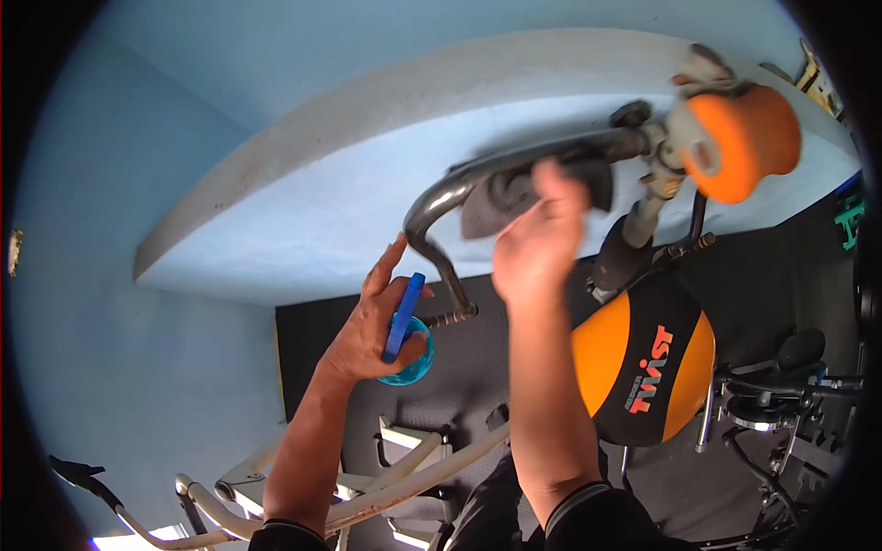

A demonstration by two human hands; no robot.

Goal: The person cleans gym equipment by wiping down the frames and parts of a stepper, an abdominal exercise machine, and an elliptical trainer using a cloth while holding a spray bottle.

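Observation:
My left hand [369,335] is closed around a spray bottle [415,365] with a blue trigger head and a translucent teal body. The bottle hangs beside the lower end of a dark curved handlebar [446,195], and the fingertips come close to the bar's bend. My right hand [542,241] is raised in front of the bar, smeared by motion. Behind it is a dark grey flat piece [491,207], partly covered by the hand; whether the fingers touch or grip it cannot be made out.
Right of the bar, a blurred orange padded part [744,142] has a greyish cloth-like thing [706,69] on top. Below stands an orange and black machine cover [648,372] lettered "TWIST". Cream tubes [423,477] cross near my forearms. A curved wall ledge [367,115] runs behind the machine.

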